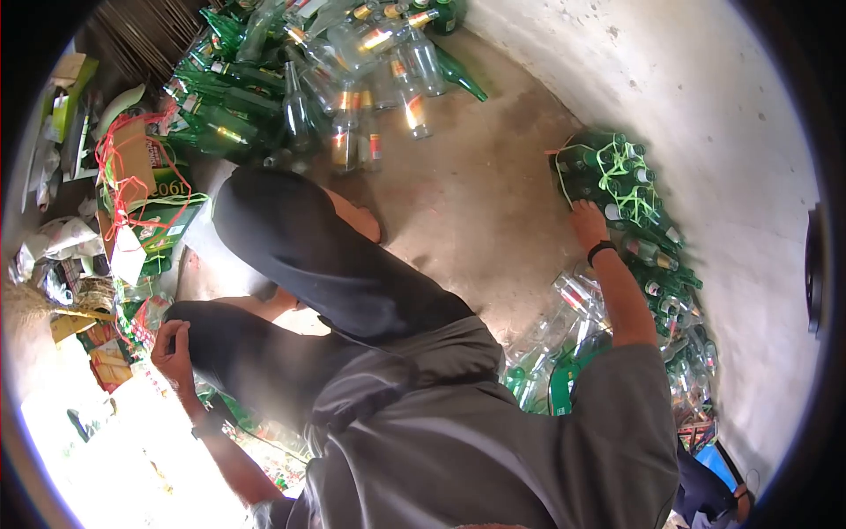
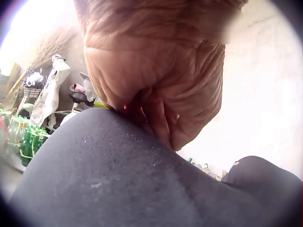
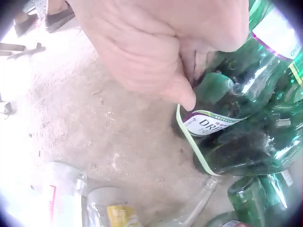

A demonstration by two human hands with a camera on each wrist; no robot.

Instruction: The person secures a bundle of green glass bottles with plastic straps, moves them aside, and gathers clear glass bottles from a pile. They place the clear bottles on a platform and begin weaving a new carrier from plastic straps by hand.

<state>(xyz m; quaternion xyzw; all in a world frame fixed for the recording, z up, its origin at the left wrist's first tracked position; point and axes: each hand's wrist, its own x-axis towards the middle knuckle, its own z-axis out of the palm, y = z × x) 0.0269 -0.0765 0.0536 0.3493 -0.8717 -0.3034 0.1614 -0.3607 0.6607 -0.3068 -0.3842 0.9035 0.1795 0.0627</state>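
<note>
My right hand point(image 1: 589, 227) is at the near corner of a bundle of green glass bottles point(image 1: 579, 181), tied with pale green strap and string. In the right wrist view the thumb lies at the strap point(image 3: 195, 149) that runs round the bottles, and the fingers curl in behind it, partly hidden. A white label shows on one dark green bottle point(image 3: 236, 146) under the strap. My left hand point(image 1: 174, 348) rests on the dark-trousered knee point(image 2: 109, 156), its fingers loosely bent and holding nothing.
Loose green and clear bottles point(image 1: 295, 110) are heaped at the far side. More bottles point(image 1: 577, 304) lie near my right arm, along the white wall point(image 1: 705, 115). Cardboard and red string point(image 1: 132, 167) are piled at the left. Another person's shoes point(image 3: 60, 19) show in the right wrist view.
</note>
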